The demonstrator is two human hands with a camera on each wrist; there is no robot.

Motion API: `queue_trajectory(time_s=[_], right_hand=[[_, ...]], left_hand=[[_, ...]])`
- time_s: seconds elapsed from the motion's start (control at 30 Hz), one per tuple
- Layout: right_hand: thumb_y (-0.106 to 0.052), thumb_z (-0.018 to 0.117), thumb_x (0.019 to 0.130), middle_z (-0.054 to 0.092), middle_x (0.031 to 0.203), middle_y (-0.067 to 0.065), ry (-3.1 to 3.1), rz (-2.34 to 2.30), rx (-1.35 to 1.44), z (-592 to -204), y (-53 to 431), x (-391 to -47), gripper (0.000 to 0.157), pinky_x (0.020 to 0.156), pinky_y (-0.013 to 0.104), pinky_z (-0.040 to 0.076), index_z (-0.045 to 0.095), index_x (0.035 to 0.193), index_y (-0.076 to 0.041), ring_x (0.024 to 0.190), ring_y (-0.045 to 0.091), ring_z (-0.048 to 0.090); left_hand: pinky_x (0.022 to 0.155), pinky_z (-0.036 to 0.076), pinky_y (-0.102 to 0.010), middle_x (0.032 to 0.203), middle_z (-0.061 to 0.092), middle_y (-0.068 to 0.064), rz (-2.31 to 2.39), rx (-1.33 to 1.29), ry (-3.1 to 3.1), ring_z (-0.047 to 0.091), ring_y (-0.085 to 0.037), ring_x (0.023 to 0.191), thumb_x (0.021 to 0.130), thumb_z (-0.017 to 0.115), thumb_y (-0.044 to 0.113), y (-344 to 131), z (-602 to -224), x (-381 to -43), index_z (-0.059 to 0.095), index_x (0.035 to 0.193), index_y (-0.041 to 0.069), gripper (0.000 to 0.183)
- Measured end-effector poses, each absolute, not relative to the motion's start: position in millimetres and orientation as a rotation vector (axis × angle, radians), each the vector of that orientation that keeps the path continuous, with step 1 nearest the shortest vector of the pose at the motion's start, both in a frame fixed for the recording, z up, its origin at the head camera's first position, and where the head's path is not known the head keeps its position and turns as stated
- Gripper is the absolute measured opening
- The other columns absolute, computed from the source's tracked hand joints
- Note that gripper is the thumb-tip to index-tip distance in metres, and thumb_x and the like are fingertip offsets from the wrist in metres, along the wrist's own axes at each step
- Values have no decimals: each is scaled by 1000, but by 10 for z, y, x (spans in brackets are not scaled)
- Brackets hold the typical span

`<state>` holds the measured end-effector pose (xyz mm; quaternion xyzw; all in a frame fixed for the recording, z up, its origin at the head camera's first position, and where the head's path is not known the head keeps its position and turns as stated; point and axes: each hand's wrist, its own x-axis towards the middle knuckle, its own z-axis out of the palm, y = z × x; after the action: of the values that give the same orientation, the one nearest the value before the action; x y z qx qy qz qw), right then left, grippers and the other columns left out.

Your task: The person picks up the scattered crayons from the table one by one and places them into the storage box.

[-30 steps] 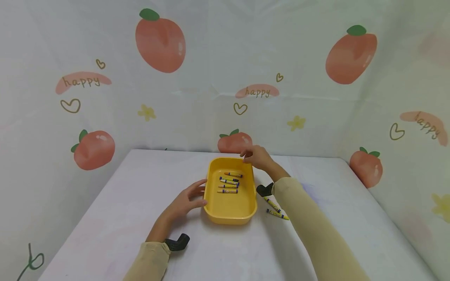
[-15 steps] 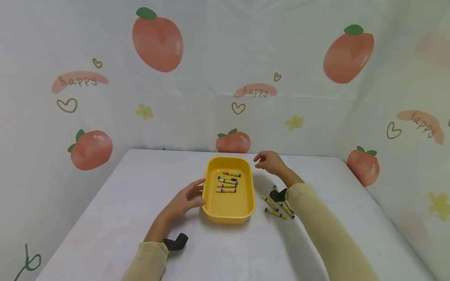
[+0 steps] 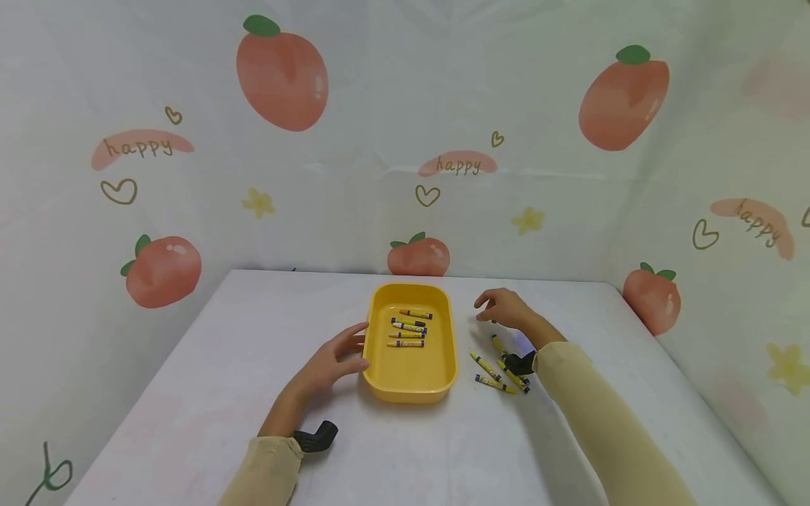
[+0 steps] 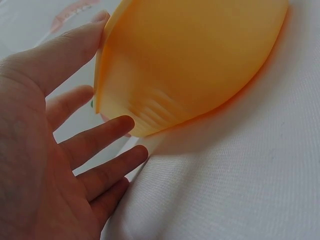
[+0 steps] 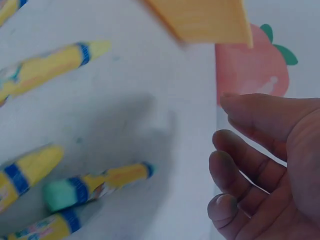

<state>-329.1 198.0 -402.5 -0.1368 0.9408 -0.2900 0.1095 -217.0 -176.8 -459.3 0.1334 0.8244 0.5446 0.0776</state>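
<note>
A yellow plastic tray [image 3: 411, 383] sits on the table, with several crayons [image 3: 406, 344] lying side by side in its middle. My left hand [image 3: 329, 362] rests at the tray's left side, its thumb at the rim and fingers spread along the outer wall [image 4: 200, 75]. To the right of the tray my right hand [image 3: 506, 309] hovers over the table, its fingers [image 5: 227, 172] loosely bent and holding nothing. Several loose crayons [image 3: 486, 367] lie near its wrist. In the right wrist view, one short crayon [image 5: 120, 177] has a green end; others beside it are yellow.
Black wrist-worn devices [image 3: 316, 437] sit on both wrists. A white cloth with peach prints [image 3: 419, 256] hangs behind and beside the white table [image 3: 253, 316]. The right sleeve [image 3: 601, 414] reaches across the table's right side and partly covers the loose crayons.
My right hand has moved from the tray's far right corner to the right and nearer. More loose crayons now show from under the sleeve. The left hand stays at the tray.
</note>
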Motion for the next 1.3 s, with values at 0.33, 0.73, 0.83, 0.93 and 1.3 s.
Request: queue_trajectory(time_s=[0.33,0.73,0.83,0.93,1.3], right_hand=[[-19,76,84,63,94,9,2729,-647,-300,-4201,2099,-3304,49,77,39,52,58,126,-3,82,23,60],[-14,75,80,61,94,10,2706,-591,-298,-4343,2201,-3233,60,77,41,50,51,134,-2,83,24,58],[-10,73,81,60,89,9,2708,-678,-324,-4337,2219,-3195,58,68,35,49,51,133,0,77,22,56],[-9,72,82,61,88,8,2723,-754,-342,-4326,2228,-3157,55,66,34,49,52,132,0,75,21,56],[-10,69,89,63,93,8,2822,-1036,-294,-4317,2247,-3073,41,72,36,51,58,128,-4,80,22,59]], left_hand=[[106,32,-58,140,53,-8,1612,395,2493,49,-28,127,86,74,30,-1784,-4610,-2173,38,150,28,73],[106,32,-59,140,53,-7,1611,384,2489,49,-27,127,86,74,31,-1781,-4629,-2178,38,149,30,72],[106,32,-58,140,53,-7,1611,383,2491,49,-27,127,86,74,30,-1781,-4628,-2182,38,149,30,72],[107,32,-58,140,53,-7,1608,383,2492,49,-27,127,86,74,30,-1775,-4621,-2180,38,149,30,72],[107,31,-58,140,53,-8,1608,391,2492,49,-28,128,86,74,29,-1767,-4599,-2172,38,149,29,73]])
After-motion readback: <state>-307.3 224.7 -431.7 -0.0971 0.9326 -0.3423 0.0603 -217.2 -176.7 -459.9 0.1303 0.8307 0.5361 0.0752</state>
